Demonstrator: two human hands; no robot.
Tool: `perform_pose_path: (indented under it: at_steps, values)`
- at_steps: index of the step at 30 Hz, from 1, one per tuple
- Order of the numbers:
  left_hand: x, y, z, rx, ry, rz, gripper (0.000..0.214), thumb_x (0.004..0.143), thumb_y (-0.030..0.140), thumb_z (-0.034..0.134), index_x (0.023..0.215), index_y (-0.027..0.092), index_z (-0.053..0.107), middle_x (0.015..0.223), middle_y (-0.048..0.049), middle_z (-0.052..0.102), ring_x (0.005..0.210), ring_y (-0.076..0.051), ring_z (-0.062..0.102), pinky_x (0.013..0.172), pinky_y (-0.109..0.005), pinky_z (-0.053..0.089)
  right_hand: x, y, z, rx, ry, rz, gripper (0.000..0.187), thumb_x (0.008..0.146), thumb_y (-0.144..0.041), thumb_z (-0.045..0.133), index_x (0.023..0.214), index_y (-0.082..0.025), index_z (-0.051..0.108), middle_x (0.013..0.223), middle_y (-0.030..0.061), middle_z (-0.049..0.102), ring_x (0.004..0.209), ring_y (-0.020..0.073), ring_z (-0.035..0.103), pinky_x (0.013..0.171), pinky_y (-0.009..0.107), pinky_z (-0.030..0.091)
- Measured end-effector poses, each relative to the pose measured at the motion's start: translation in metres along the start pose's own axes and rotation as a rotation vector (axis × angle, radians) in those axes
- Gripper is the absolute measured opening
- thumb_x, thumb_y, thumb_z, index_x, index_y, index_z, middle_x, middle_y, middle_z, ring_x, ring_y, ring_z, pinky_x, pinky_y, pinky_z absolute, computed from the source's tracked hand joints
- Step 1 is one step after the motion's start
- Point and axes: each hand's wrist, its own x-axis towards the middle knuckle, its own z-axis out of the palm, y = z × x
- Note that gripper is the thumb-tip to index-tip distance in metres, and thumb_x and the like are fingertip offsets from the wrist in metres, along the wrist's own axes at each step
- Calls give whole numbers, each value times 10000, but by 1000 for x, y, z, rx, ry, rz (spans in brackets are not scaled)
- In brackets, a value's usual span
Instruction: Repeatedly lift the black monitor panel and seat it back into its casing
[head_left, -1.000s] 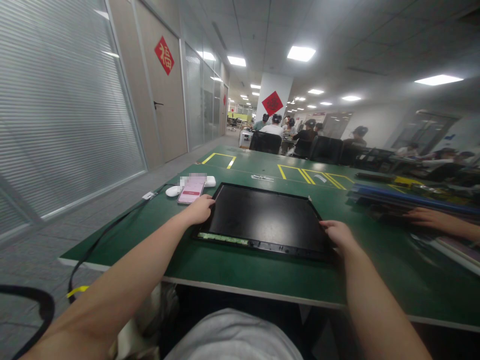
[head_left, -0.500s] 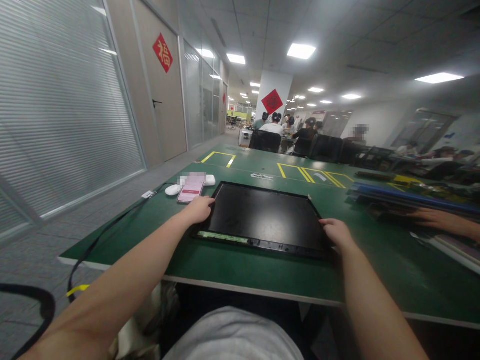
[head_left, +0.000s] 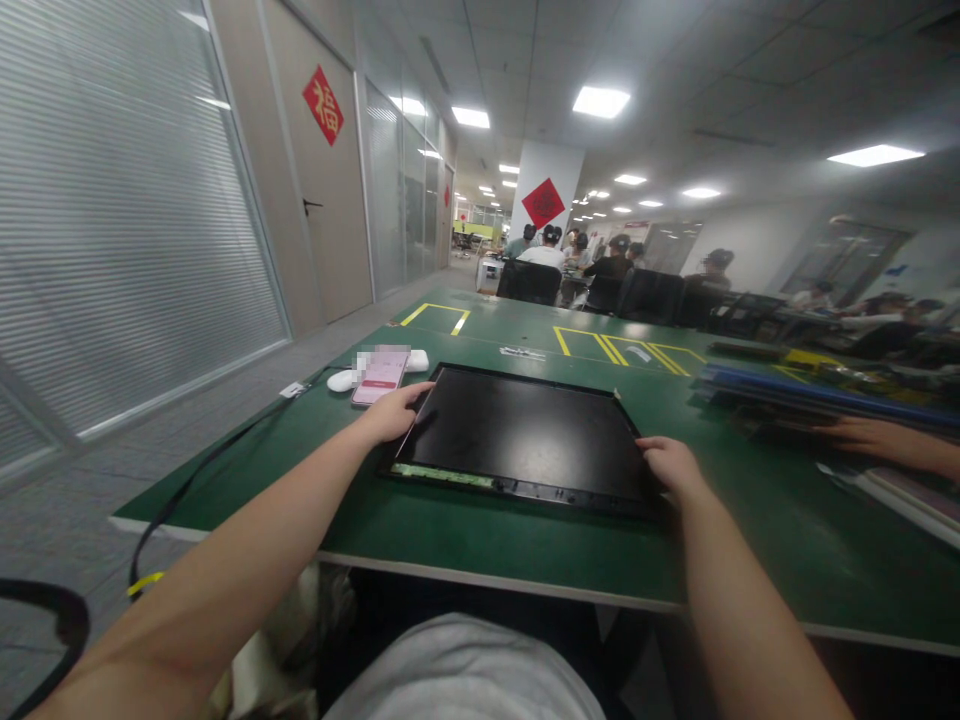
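Note:
A flat black display panel (head_left: 525,435) lies on the green table (head_left: 450,540) in front of me, a green circuit strip along its near edge. My left hand (head_left: 391,411) grips the panel's left edge, fingers stretched along it toward the far corner. My right hand (head_left: 670,462) is curled over the panel's right edge near the front corner. Both forearms reach in from the bottom of the view.
A pink-screened phone (head_left: 379,375) and a white mouse (head_left: 343,380) lie left of the panel, with a black cable (head_left: 225,455) running off the table. Another person's hand (head_left: 862,435) rests by stacked panels (head_left: 810,395) on the right. Seated people work at the far end.
My left hand has slid a little further along the panel's left edge and its fingers have stretched out. The right hand stays in place.

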Motion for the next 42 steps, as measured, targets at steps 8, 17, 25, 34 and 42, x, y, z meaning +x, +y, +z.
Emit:
perform_pose_path:
  at_steps: [8, 17, 25, 34, 42]
  values:
    - [-7, 21, 2, -509, 50, -176, 767, 570, -60, 558, 1290, 201, 598, 1108, -75, 737, 863, -216, 720, 652, -270, 583, 1, 2, 1, 30, -21, 32, 430, 664, -77, 527, 1022, -178, 743, 932, 92, 719, 780, 191, 653, 654, 254, 488]
    - [-5, 28, 4, -563, 181, -292, 547, 596, -96, 545, 1044, 177, 700, 1120, -79, 728, 700, -170, 709, 556, -248, 561, 4, 4, 2, 27, -62, 52, 449, 657, -83, 528, 1049, -164, 732, 842, 97, 720, 722, 196, 653, 602, 261, 492]
    - [-1, 25, 4, -558, 167, -396, 518, 729, 28, 644, 1233, 144, 623, 641, -35, 705, 463, -162, 631, 455, -258, 521, 4, 4, 1, -4, -30, 23, 415, 662, -84, 530, 1009, -176, 739, 938, 101, 721, 799, 209, 655, 643, 270, 497]
    - [-6, 27, 4, -598, 73, -442, 827, 662, 74, 792, 1417, 178, 471, 654, -56, 731, 534, -216, 687, 550, -332, 580, 4, 6, 2, 11, -38, 23, 420, 657, -98, 534, 1016, -178, 737, 954, 94, 722, 820, 205, 657, 663, 265, 499]
    - [-4, 21, 4, -662, -17, -440, 752, 618, 102, 829, 1322, 171, 575, 695, -75, 749, 573, -235, 708, 549, -334, 582, 5, 6, 1, 1, -30, 11, 393, 671, -85, 539, 994, -184, 740, 961, 90, 725, 813, 199, 662, 646, 253, 501]
